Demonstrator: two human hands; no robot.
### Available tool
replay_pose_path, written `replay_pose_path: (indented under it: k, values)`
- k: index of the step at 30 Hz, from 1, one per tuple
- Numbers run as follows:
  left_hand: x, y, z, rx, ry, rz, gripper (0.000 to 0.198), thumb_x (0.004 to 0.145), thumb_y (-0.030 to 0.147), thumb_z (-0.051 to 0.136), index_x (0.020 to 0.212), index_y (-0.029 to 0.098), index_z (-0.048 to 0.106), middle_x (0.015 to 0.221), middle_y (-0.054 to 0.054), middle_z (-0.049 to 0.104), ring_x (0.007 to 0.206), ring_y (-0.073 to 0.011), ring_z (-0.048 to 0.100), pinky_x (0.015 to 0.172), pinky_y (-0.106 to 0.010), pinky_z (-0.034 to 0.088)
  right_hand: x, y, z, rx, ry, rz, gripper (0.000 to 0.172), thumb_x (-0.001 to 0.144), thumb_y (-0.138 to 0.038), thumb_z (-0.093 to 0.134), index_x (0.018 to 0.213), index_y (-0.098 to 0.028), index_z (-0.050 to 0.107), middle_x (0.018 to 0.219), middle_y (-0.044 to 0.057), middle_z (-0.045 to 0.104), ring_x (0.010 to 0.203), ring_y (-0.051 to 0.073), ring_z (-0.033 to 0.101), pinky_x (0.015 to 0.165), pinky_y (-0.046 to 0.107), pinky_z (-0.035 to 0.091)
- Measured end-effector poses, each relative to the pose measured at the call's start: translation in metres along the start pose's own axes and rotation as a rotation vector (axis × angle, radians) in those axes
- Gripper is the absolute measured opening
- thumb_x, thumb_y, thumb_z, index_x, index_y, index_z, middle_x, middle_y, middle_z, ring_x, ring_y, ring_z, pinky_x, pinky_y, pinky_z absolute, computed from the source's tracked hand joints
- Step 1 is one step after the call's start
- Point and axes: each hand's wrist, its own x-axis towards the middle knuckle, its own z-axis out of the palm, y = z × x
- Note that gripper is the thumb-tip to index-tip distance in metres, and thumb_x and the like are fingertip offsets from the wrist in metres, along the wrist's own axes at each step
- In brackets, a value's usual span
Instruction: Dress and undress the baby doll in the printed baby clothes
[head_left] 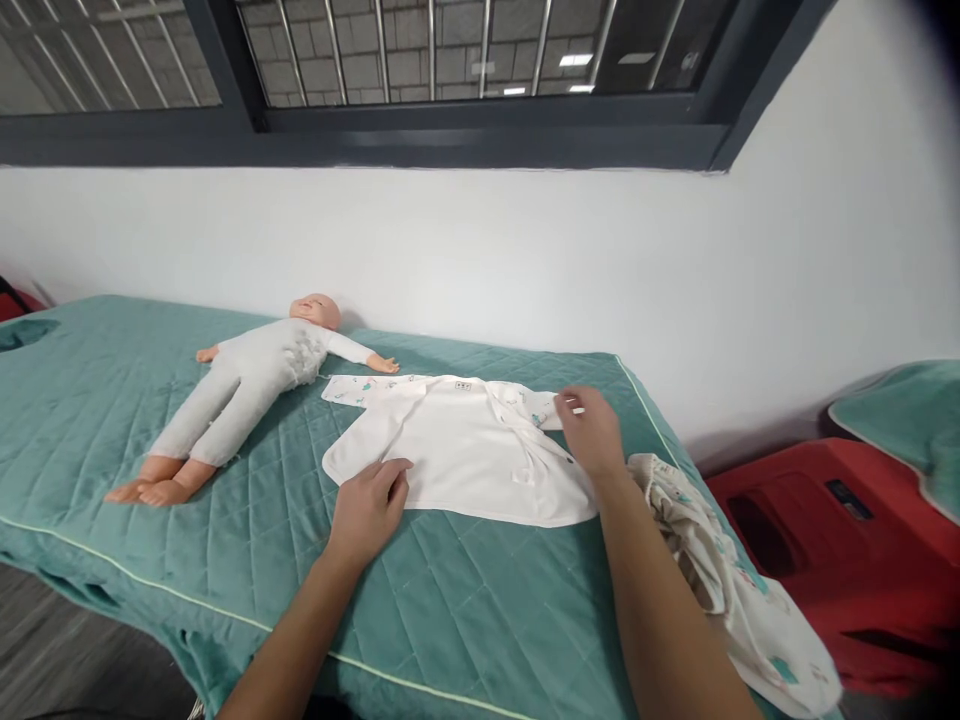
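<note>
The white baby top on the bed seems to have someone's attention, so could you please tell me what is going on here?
A person has the white baby top spread open on the green quilted cover. Their right hand is at the end of one sleeve, while their left hand rests at the lower edge. A baby doll lies on its back to the left, and a crumpled printed cloth lies beside the right forearm.

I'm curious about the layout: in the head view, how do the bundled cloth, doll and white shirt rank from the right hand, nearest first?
1. White shirt: directly at the right hand.
2. Bundled cloth: to the hand's lower right.
3. Doll: well away, on the left.
</note>
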Motion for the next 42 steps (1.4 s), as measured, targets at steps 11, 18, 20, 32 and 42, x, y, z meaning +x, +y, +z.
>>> replay_pose_path:
  k: [11,18,20,32,42]
  values:
    - [0.001,0.000,0.000,-0.028,0.026,-0.017,0.025,0.091,0.022,0.045,0.105,0.024,0.066,0.093,-0.001,0.074,0.083,-0.0182,0.069,0.072,-0.029,0.049,0.002,-0.018,0.025,-0.158,-0.271,0.030,0.023,0.094,-0.032,0.047,0.104,-0.024,0.065,0.107,0.007,0.070,0.101,0.024,0.061,0.086,0.034,0.044]
    - [0.001,0.002,-0.002,-0.009,0.025,-0.013,0.025,0.091,0.021,0.046,0.104,0.023,0.066,0.091,-0.002,0.074,0.082,-0.0188,0.068,0.072,-0.029,0.049,0.007,-0.010,0.014,-0.227,-0.121,0.125,0.038,0.092,-0.022,0.040,0.125,-0.012,0.056,0.128,0.019,0.059,0.116,0.033,0.054,0.094,0.044,0.042]
    - [0.001,0.002,-0.002,-0.011,0.027,-0.013,0.025,0.091,0.021,0.046,0.104,0.023,0.066,0.092,-0.002,0.073,0.082,-0.0186,0.068,0.072,-0.030,0.049,0.001,-0.019,0.015,-0.194,-0.077,-0.016,0.036,0.093,-0.020,0.039,0.123,-0.014,0.058,0.127,0.017,0.059,0.119,0.031,0.052,0.100,0.044,0.040]
    - [0.027,0.020,0.005,-0.105,0.057,0.158,0.028,0.090,0.012,0.044,0.109,0.022,0.063,0.109,-0.006,0.068,0.105,-0.0207,0.062,0.093,-0.036,0.051,-0.020,-0.037,0.055,-0.213,-0.300,-0.256,0.048,0.085,-0.008,0.041,0.132,-0.009,0.052,0.142,0.019,0.049,0.136,0.029,0.040,0.115,0.047,0.031]
    - [0.140,0.024,0.075,0.020,-0.180,0.054,0.038,0.097,0.027,0.041,0.128,0.011,0.055,0.145,-0.018,0.049,0.138,-0.0271,0.041,0.113,-0.044,0.035,-0.018,-0.024,0.058,-0.142,-0.170,-0.183,0.062,0.072,0.002,0.038,0.130,-0.014,0.053,0.140,0.016,0.048,0.136,0.029,0.037,0.113,0.049,0.034]
